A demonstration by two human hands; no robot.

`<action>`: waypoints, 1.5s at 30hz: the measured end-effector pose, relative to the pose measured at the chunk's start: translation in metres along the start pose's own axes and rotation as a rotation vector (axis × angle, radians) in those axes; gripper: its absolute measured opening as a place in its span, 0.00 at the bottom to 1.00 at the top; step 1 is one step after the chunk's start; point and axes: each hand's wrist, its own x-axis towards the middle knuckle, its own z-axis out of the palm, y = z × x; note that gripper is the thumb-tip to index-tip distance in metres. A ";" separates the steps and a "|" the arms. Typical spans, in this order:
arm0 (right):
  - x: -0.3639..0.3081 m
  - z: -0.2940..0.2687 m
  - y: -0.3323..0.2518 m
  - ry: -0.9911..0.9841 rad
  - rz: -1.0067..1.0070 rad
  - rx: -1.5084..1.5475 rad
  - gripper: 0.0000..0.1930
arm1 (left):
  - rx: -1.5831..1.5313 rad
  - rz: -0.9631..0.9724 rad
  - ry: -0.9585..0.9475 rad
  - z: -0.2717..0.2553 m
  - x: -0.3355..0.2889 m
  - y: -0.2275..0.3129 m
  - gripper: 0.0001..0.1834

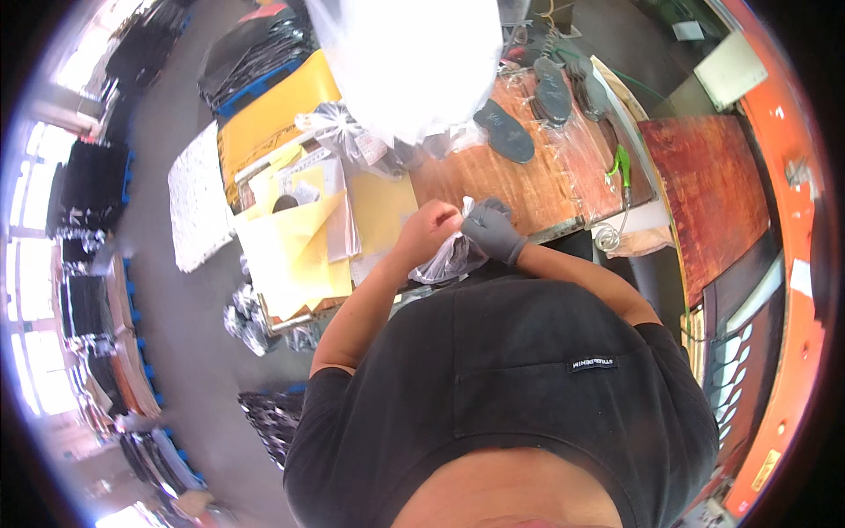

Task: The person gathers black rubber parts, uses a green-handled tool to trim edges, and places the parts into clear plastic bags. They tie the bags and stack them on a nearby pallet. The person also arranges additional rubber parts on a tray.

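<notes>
My bare left hand (431, 231) and my gloved grey right hand (493, 231) meet close to my body, at the near edge of a wooden worktable (480, 180). Between them is the gathered top of a clear plastic bag (453, 260), pinched in curled fingers on both sides. The bag hangs below the hands; something greyish shows through it, but its kind cannot be made out. Beyond the hands lie a dark grey shoe sole (506, 134) and a second sole (552, 92).
Yellow paper sheets (299, 251) cover the table's left part, with crumpled clear plastic (343, 128) behind them. A glaring white shape (409, 62) hangs over the far side. At right are a green-handled tool (622, 165) with a coiled cord and an orange frame (783, 114).
</notes>
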 end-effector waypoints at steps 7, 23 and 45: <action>-0.003 -0.011 -0.018 0.126 0.084 0.179 0.18 | -0.218 -0.261 0.099 -0.024 0.089 -0.062 0.20; 0.025 -0.061 0.008 0.405 0.092 0.318 0.21 | 0.551 -0.054 0.071 -0.093 0.238 -0.100 0.23; 0.035 -0.064 0.034 0.257 0.043 0.515 0.21 | 0.752 0.306 0.036 -0.076 0.253 -0.089 0.27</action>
